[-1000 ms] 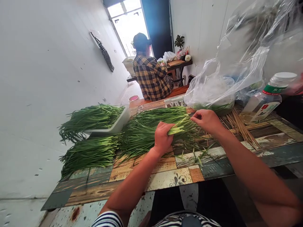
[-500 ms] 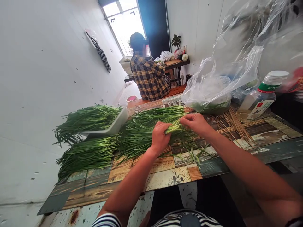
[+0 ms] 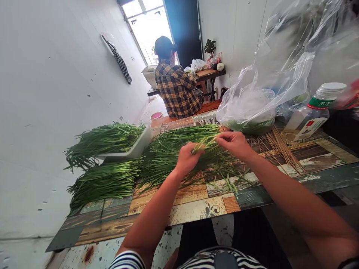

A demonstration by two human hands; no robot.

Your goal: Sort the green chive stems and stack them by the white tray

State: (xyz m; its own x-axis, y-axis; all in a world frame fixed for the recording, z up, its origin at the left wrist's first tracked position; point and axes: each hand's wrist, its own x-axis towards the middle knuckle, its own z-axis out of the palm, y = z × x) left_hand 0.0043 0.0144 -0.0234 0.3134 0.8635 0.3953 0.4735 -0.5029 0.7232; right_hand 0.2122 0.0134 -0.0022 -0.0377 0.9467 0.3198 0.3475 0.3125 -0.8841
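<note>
A big loose heap of green chives (image 3: 168, 149) lies across the patterned table (image 3: 196, 209). My left hand (image 3: 186, 158) is closed around a small bunch of chive stalks (image 3: 203, 144) near their pale cut ends. My right hand (image 3: 234, 144) pinches the same bunch's ends from the right, fingers curled. Both hands hover just above the heap at the table's middle. Short trimmed bits (image 3: 230, 179) lie scattered below my hands.
A white tray (image 3: 134, 149) piled with chives stands at the left, another bundle (image 3: 103, 183) in front of it. Bamboo skewers (image 3: 277, 147), a clear plastic bag (image 3: 258, 101) and a capped bottle (image 3: 311, 116) sit at the right. A person in a plaid shirt (image 3: 176, 89) sits beyond, back turned.
My right hand has moved left from the heap's right end to meet the bunch in my left hand. The stalk ends now tilt upward between the two hands.
</note>
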